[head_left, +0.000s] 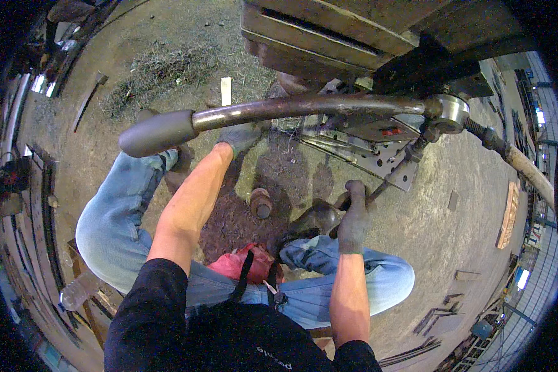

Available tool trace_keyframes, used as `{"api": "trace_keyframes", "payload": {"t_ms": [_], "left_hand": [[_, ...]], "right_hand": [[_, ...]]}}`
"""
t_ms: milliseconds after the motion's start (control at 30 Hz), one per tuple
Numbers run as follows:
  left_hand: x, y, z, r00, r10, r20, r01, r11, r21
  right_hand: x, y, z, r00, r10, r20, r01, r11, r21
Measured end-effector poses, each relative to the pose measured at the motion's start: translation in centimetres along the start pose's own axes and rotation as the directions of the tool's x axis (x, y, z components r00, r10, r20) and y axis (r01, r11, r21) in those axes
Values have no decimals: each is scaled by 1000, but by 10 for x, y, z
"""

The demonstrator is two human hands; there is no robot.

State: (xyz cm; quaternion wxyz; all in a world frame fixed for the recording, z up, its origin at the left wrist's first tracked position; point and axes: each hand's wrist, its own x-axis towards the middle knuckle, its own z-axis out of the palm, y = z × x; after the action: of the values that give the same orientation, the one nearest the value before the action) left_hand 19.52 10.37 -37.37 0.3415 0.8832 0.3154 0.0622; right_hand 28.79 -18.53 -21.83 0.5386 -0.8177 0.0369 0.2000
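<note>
My left hand (240, 136), in a grey glove, reaches forward beneath a long curved steel lever (310, 105) with a dark grey rubber grip (158, 132). Its fingers are mostly hidden by the lever and shadow, so what they touch cannot be seen. My right hand (353, 226), also gloved, is closed around the lower end of a dark metal rod (390, 181). That rod slants up to a bolted round joint (447, 113), where the lever also ends. Beside the rod lies a steel plate with holes (387, 164), part of the machine (322, 46) in front of me.
A rusty metal cylinder (261, 203) stands on the floor between my legs, near a red cloth-like bundle (239, 263). Metal shavings (167, 68) lie heaped ahead on the left. A clear plastic bottle (79, 291) is by my left knee; long metal bars (40, 229) line the left side.
</note>
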Motion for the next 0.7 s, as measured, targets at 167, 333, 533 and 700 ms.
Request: {"api": "trace_keyframes", "payload": {"t_ms": [167,333,533,700], "left_hand": [[6,-5,1,999,-36,29,35,999,36],[7,16,-1,995,-99,7,99,995,18],[19,-9,3,993,-119,-22,119,992,33],[17,15,1,989,-145,0,145,989,32]], "right_hand": [[0,2,3,1000,0,-23,0,1000,16],[6,9,-4,999,-33,-4,33,996,-82],[3,4,2,998,-58,38,59,998,-12],[4,7,0,998,-58,6,58,998,14]]}}
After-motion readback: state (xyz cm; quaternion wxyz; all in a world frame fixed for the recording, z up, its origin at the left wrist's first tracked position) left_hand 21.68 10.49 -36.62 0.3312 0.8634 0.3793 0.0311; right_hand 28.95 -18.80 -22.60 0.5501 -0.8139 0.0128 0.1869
